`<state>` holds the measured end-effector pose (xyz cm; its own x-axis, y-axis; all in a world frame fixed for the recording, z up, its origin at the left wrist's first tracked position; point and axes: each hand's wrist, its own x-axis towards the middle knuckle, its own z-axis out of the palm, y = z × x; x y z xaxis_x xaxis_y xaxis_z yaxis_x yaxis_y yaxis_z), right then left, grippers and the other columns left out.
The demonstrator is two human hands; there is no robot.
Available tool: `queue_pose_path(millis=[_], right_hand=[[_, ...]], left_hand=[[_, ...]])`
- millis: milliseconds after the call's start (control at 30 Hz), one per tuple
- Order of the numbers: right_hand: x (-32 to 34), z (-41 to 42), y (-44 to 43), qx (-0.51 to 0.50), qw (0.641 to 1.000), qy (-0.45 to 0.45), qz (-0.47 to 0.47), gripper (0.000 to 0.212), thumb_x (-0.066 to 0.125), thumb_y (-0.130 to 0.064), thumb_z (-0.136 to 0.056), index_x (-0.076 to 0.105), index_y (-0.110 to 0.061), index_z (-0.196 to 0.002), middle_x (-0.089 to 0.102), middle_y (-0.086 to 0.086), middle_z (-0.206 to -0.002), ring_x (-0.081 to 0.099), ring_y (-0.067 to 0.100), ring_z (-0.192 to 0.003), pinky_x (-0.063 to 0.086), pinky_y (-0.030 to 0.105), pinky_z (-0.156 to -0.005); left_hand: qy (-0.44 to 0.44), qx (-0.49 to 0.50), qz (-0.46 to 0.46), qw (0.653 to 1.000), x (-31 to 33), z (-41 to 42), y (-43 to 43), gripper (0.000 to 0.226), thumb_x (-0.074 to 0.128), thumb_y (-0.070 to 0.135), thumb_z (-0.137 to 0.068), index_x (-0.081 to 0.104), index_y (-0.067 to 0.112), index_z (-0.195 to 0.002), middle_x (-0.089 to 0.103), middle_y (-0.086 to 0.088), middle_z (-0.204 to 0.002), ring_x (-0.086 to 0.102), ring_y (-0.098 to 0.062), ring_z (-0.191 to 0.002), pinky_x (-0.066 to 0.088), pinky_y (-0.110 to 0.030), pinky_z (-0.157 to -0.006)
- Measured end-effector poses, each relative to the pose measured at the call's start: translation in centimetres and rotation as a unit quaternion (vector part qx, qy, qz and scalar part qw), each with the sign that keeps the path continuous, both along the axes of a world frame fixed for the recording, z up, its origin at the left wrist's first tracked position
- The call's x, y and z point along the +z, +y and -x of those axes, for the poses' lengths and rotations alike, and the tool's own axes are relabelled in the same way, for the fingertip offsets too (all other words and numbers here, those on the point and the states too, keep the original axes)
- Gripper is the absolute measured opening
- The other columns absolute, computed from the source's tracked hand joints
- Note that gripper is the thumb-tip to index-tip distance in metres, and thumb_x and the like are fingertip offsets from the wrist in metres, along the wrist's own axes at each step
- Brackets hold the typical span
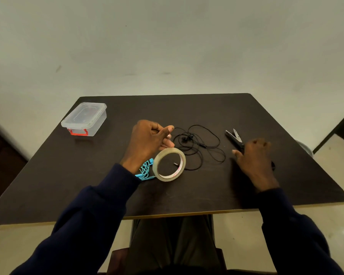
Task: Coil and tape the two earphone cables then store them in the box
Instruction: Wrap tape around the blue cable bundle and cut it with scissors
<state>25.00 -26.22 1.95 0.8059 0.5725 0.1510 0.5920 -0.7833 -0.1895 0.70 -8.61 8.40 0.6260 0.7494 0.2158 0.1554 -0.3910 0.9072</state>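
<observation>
Right now the left hand (150, 140) is clenched on the top rim of the tape roll (167, 178), thumb and fingers pinching it so the ring stands tilted on the table (187, 195). Right hand (254, 158) sits over the handle end of the scissors (235, 139); it's blurred, so I can't tell if it has actually gripped them.

Blue earphone cable (145, 170) is bunched under the left wrist, touching the roll. Black earphone cable (187, 138) is sprawled in loose loops between roll and scissors. A small plug shows through the ring's hole. Box (96, 126) is far left, well apart, lid on, red latch facing us.

Handling, my read:
- Both cables are light, thin and limp. They'll spring open unless the coil is pinched while taping.
- Grab the black one near the earbuds and wind toward the plug.
- Clear tape is sticky and floppy once cut, so keep the strip short.
- Box lid needs unlatching before anything goes in.
</observation>
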Motion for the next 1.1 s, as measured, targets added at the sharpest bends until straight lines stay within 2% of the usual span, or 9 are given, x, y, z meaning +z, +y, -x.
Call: queue_pose_path(millis=[133, 267, 333, 433, 500, 700, 867, 967, 1100], right_hand=[[-1.2, 0.2, 0.5, 0.020, 0.999, -0.014, -0.026, 0.036, 0.061, -0.033, -0.099, 0.063, 0.000, -0.116, 0.054, 0.023, -0.128, 0.047, 0.037, -0.122, 0.041, 0.044, -0.104], [-1.4, 0.3, 1.0, 0.052, 0.995, -0.047, -0.065, 0.018, 0.064, -0.015, -0.094, 0.070, -0.005, -0.107, 0.064, 0.017, -0.105, 0.055, 0.032, -0.102, 0.044, 0.040, -0.092], [-1.4, 0.7, 1.4, 0.088, 0.992, -0.028, -0.088, 0.017, 0.066, -0.013, -0.092, 0.073, -0.006, -0.106, 0.066, 0.014, -0.098, 0.056, 0.028, -0.095, 0.044, 0.038, -0.091], [-0.8, 2.4, 1.7, 0.144, 0.980, 0.019, -0.134, 0.026, 0.069, -0.014, -0.093, 0.070, -0.006, -0.117, 0.067, 0.011, -0.106, 0.057, 0.026, -0.103, 0.046, 0.037, -0.095], [-0.4, 2.9, 1.4, 0.151, 0.975, 0.036, -0.156, 0.026, 0.067, -0.016, -0.095, 0.069, -0.004, -0.118, 0.065, 0.012, -0.109, 0.056, 0.026, -0.109, 0.044, 0.038, -0.097], [0.1, 1.5, -0.2, 0.118, 0.990, 0.079, 0.027, 0.043, 0.063, -0.036, -0.097, 0.057, -0.013, -0.132, 0.053, 0.012, -0.133, 0.046, 0.028, -0.127, 0.041, 0.041, -0.106], [1.6, -0.1, 1.1, 0.088, 0.987, 0.129, 0.047, 0.056, 0.083, -0.048, -0.077, 0.068, -0.019, -0.123, 0.064, 0.008, -0.128, 0.051, 0.032, -0.126, 0.041, 0.047, -0.108], [2.9, -0.3, 1.3, 0.082, 0.978, 0.192, 0.019, 0.045, 0.092, -0.040, -0.067, 0.075, -0.016, -0.101, 0.072, 0.005, -0.107, 0.061, 0.025, -0.107, 0.052, 0.039, -0.089], [4.3, 0.1, 0.9, 0.091, 0.974, 0.205, -0.018, 0.029, 0.094, -0.036, -0.066, 0.070, -0.022, -0.076, 0.065, -0.003, -0.077, 0.056, 0.005, -0.067, 0.044, 0.025, -0.058]], left_hand=[[0.020, 0.015, -0.009, 1.000, 0.6, -0.2, 0.0, 0.032, 0.068, 0.032, -0.094, 0.073, 0.004, -0.080, 0.075, -0.006, -0.066, 0.074, -0.016, -0.059, 0.057, -0.021, -0.054], [0.037, 0.012, -0.015, 0.999, 0.8, -0.1, 0.3, 0.024, 0.075, 0.029, -0.089, 0.073, 0.006, -0.083, 0.077, -0.004, -0.070, 0.075, -0.015, -0.064, 0.061, -0.024, -0.061], [0.059, 0.008, -0.034, 0.998, 0.6, 0.0, 0.5, 0.018, 0.081, 0.023, -0.083, 0.074, 0.007, -0.084, 0.076, -0.002, -0.072, 0.075, -0.010, -0.068, 0.059, -0.018, -0.064], [0.090, 0.027, -0.097, 0.991, 0.6, 0.2, 0.6, 0.014, 0.086, 0.017, -0.077, 0.075, 0.010, -0.085, 0.073, 0.006, -0.076, 0.071, 0.000, -0.073, 0.050, -0.005, -0.063], [0.078, 0.033, -0.115, 0.990, 0.5, 0.3, 0.6, 0.015, 0.086, 0.016, -0.077, 0.074, 0.011, -0.086, 0.074, 0.004, -0.078, 0.072, -0.003, -0.071, 0.053, -0.008, -0.065], [0.032, 0.024, -0.085, 0.996, 0.4, 0.3, 0.8, 0.014, 0.081, 0.010, -0.081, 0.073, 0.003, -0.090, 0.076, -0.008, -0.079, 0.075, -0.011, -0.068, 0.062, -0.024, -0.063], [0.020, 0.018, -0.070, 0.997, 0.2, -0.1, 0.7, 0.012, 0.078, 0.011, -0.085, 0.072, 0.002, -0.091, 0.077, -0.008, -0.080, 0.076, -0.013, -0.070, 0.063, -0.031, -0.067], [0.010, 0.025, -0.065, 0.998, 0.1, 0.1, 0.9, 0.010, 0.076, 0.011, -0.087, 0.072, 0.003, -0.091, 0.076, -0.009, -0.079, 0.076, -0.013, -0.068, 0.063, -0.029, -0.066], [0.011, 0.041, -0.079, 0.996, 0.0, 0.4, 1.4, 0.011, 0.077, 0.012, -0.086, 0.073, 0.004, -0.092, 0.076, -0.006, -0.077, 0.075, -0.010, -0.066, 0.061, -0.023, -0.062]])
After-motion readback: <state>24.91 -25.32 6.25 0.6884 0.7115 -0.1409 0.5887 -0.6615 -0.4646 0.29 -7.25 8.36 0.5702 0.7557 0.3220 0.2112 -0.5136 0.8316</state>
